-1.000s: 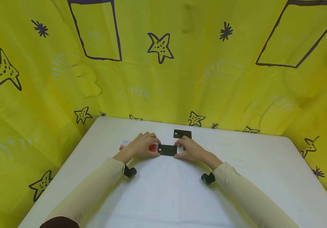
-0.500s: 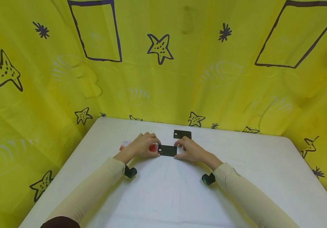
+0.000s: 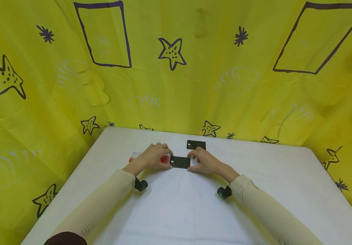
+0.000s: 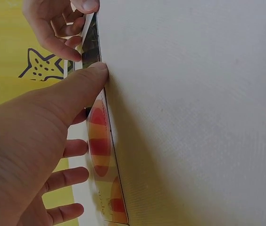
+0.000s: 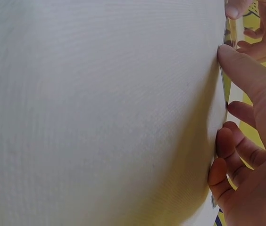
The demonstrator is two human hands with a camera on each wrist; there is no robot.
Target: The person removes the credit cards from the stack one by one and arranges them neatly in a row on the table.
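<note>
A black bank card (image 3: pixel 180 163) with a small chip and "VIP" lettering lies flat on the white table, between my two hands. My left hand (image 3: pixel 154 157) holds its left end, thumb at the near corner and index finger at the far one. At the opposite end my right hand (image 3: pixel 207 162) grips the card the same way, thumb and index finger on the corners. Under and beside the left hand lies a white-and-red card (image 3: pixel 135 155); in the left wrist view its red pattern (image 4: pixel 100 146) shows beneath the spread fingers. The left hand covers much of it in the head view.
A second black card (image 3: pixel 195 144) lies just beyond the right hand, partly covered by its fingers. The white-covered table (image 3: pixel 176 211) ends at the back against a yellow curtain (image 3: pixel 176 92) with starfish drawings. Dark wrist cameras (image 3: pixel 140 184) hang under the forearms.
Both hands and the cards stay in place. Only the head view tilts very slightly, with the curtain sinking a little in the picture.
</note>
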